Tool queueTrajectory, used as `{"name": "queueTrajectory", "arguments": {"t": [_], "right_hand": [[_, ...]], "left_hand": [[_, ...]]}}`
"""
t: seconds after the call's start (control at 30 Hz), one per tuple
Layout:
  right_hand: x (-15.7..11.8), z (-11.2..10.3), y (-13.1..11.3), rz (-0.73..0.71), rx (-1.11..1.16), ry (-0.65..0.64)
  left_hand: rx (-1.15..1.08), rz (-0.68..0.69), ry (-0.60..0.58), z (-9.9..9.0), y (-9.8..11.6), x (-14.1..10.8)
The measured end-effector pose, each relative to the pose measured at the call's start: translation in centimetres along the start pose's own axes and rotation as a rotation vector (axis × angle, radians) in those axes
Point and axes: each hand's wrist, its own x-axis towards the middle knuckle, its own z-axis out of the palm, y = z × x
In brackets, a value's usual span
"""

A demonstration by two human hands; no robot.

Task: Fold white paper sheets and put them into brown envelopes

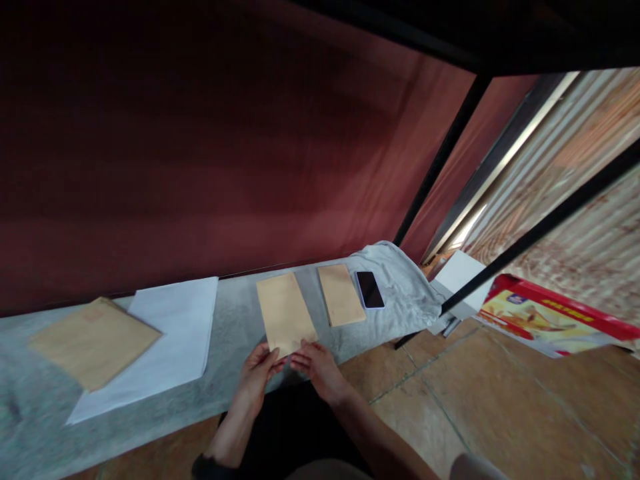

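Note:
A tan paper envelope (287,313) is held by its near edge, one corner in each hand, over the grey cloth. My left hand (260,370) pinches the left corner, thumb on top. At the right corner, my right hand (315,367) does the same, with its fingers curled beneath. Just right of it lies a small stack of similar tan envelopes (343,295). Further left, larger brown envelopes (95,343) rest slantwise on a stack of white paper (175,333).
A dark-screened phone (370,291) lies right of the small stack. Grey cloth (235,333) covers the narrow bench along a dark red wall (225,167). Black metal bars (445,157) rise at the right. A white box (463,280) and a red-and-yellow carton (550,317) stand beyond the bench.

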Motion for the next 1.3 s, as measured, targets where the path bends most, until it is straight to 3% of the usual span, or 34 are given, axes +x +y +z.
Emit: {"name": "queueTrajectory", "arguments": {"t": [0.1, 0.23, 0.4, 0.5, 0.67, 0.87, 1.17, 1.3], "right_hand": [[0.0, 0.3, -0.6, -0.024, -0.082, -0.004], [1.1, -0.7, -3.2, -0.178, -0.139, 0.107], [2.8, -3.9, -7.8, -0.307, -0.067, 0.241], [3.7, -5.8, -9.2, -0.310, -0.083, 0.268], [4.4, -7.7, -8.9, -0.253, -0.154, 0.331], [4.7, -8.9, -8.2, -0.164, -0.204, 0.307], [5.2, -9.2, -8.8, -0.120, -0.228, 0.288], [5.2, -9.3, -9.0, -0.087, -0.253, 0.275]], "left_hand": [[-0.016, 0.022, -0.113, 1.7, -0.5, -0.5], [0.056, 0.041, -0.124, 2.7, -0.4, -0.4], [0.172, 0.105, -0.092, 1.0, -0.7, 0.3], [0.207, 0.117, -0.051, -0.5, -1.5, 0.5], [0.251, 0.111, -0.043, -2.0, -2.3, 0.2], [0.267, 0.125, -0.045, -3.1, -2.3, -0.3], [0.264, 0.131, -0.002, -4.2, -2.4, -0.4], [0.357, 0.213, 0.025, -4.9, -2.5, -0.4]]}}
